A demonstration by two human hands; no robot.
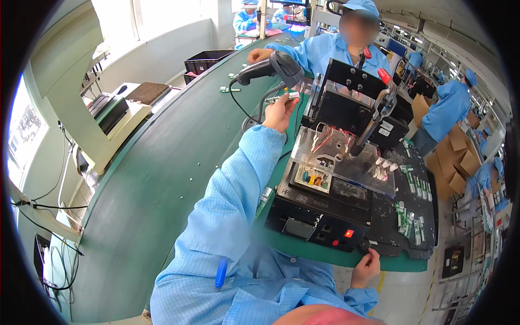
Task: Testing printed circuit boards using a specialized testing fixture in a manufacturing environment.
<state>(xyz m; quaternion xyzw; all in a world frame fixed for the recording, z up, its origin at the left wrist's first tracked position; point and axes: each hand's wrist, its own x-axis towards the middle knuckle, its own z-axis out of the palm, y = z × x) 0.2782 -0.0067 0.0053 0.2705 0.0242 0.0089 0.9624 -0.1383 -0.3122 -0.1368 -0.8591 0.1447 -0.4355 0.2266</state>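
My left hand (pixel 278 115) reaches far out and grips a small green-and-white circuit board (pixel 291 96) just below the head of a black handheld barcode scanner (pixel 284 67). Close to the front edge of the bench, my right hand (pixel 366 266) has its fingers curled together by the corner of a black tray (pixel 387 244). What its fingertips hold, if anything, is too small to tell. Between the hands stands a black test fixture (pixel 319 216) with a clear plate (pixel 346 176), a red-handled toggle clamp (pixel 374 108) and a lit red switch (pixel 349 233).
Several small circuit boards (pixel 414 230) lie on the tray at right. A green conveyor belt (pixel 146 216) runs along the left. Across the bench, a co-worker in blue (pixel 325 51) rests an arm by the belt. Cardboard boxes (pixel 452 160) stand at the right.
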